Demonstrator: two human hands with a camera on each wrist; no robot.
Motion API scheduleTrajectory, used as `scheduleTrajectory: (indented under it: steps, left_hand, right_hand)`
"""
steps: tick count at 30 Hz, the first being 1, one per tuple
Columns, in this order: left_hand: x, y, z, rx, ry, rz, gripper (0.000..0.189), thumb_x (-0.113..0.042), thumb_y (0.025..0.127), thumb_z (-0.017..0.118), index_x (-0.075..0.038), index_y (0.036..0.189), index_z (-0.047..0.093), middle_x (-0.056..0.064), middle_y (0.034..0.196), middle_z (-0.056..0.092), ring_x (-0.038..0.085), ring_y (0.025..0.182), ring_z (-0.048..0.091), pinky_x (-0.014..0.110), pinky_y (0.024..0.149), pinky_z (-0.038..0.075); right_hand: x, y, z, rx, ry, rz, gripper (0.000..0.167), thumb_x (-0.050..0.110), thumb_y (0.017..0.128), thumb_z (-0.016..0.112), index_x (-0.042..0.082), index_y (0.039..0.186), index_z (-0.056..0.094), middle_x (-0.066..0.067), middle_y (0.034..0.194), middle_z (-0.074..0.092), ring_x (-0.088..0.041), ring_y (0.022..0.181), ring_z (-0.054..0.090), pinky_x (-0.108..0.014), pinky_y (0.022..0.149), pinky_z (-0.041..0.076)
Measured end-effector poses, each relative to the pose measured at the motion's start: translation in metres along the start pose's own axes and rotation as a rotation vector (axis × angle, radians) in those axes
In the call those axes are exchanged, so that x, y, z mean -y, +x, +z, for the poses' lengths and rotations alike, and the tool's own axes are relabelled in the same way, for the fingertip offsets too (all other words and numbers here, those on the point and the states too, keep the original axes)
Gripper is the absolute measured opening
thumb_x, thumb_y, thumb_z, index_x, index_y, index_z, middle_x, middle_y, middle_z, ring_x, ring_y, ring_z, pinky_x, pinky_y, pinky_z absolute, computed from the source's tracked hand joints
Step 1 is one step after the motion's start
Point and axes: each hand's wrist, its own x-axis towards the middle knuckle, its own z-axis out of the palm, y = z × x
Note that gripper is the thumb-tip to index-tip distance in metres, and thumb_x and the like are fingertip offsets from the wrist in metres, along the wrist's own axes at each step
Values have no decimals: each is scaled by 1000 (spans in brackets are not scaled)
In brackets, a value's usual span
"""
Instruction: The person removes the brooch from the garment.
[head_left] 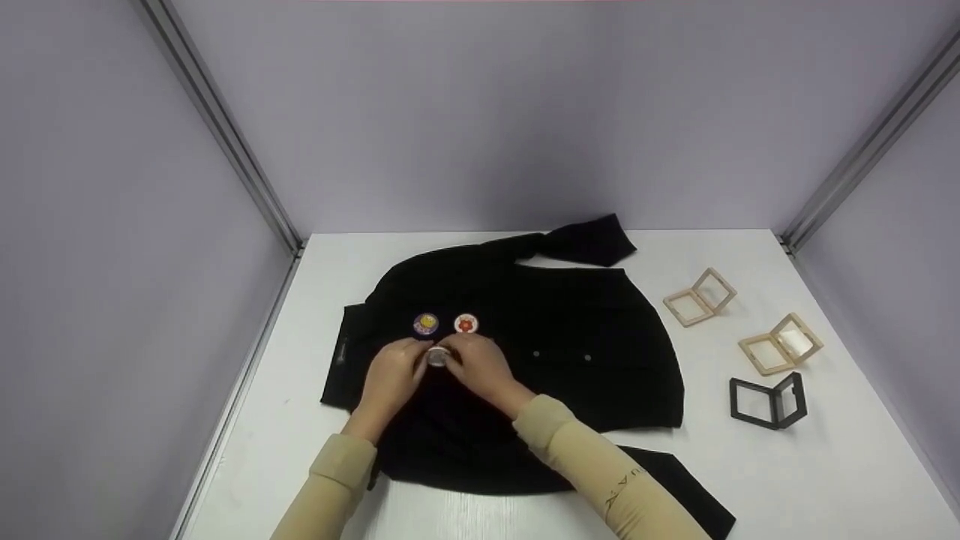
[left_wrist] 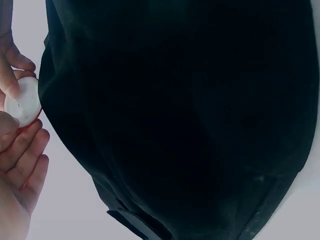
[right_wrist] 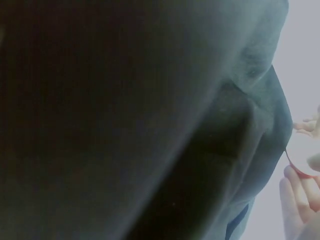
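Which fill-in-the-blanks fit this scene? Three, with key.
1. A black garment lies on a ____ table.
2. Besides the badge held by the left hand and right hand, ____ more badges lie on it.
3. Two wood-coloured frames stand open near a ____ frame.

Missing words: white; two; black

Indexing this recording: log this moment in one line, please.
left hand: holds round badge | right hand: holds same badge | black garment: spread on table | purple badge, red-white badge: on garment
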Motion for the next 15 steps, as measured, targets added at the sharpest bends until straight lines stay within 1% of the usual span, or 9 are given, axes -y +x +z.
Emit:
scheduleTrajectory:
  steps: [5, 8, 15]
  left_hand:
    - [-2, 1, 0, 33, 1, -32, 15, -15, 100, 74, -5, 108, 81, 10, 97, 80, 30, 90, 77, 46, 85, 62]
    - [-4, 2, 0, 37, 3, -49, 16, -16, 100, 73, -5, 108, 81, 10, 97, 80, 30, 91, 77, 46, 85, 62]
    - [-7, 2, 1, 42, -14, -70, 14, -14, 98, 74, -4, 105, 81, 11, 96, 80, 30, 88, 77, 46, 81, 62]
  right_hand:
    - [0, 1, 0, -1, 134, 82, 11, 19, 98, 77, 10, 103, 81, -3, 96, 81, -17, 84, 75, -32, 78, 61]
    - [-1, 1, 0, -4, 202, 133, 10, 17, 96, 78, 9, 101, 81, -4, 94, 81, -18, 83, 74, -32, 77, 61]
    - [-4, 0, 2, 27, 292, 225, 11, 14, 94, 80, 5, 101, 81, -7, 94, 81, -19, 84, 75, -27, 76, 60]
